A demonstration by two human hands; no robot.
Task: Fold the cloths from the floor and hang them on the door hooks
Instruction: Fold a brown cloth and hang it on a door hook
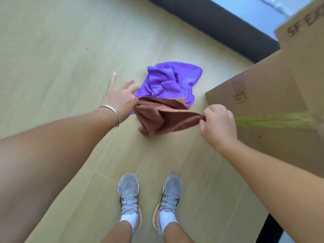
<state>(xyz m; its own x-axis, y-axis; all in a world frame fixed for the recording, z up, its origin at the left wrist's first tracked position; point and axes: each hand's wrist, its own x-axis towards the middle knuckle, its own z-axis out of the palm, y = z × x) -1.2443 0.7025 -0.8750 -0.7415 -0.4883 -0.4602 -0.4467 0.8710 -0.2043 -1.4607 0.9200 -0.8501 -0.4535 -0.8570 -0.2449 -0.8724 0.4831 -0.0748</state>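
The brown cloth (161,116) hangs stretched between the two hands, its long axis running left to right across the body, above the floor (52,50). The left hand (121,97) pinches one end with thumb and forefinger, the other fingers spread. The right hand (217,123) is curled tight on the other end. The slack middle sags toward the floor; whether it touches I cannot tell. The purple cloth (171,79) lies crumpled on the floor just beyond, nearer the left hand. A box (271,95) stands to the right.
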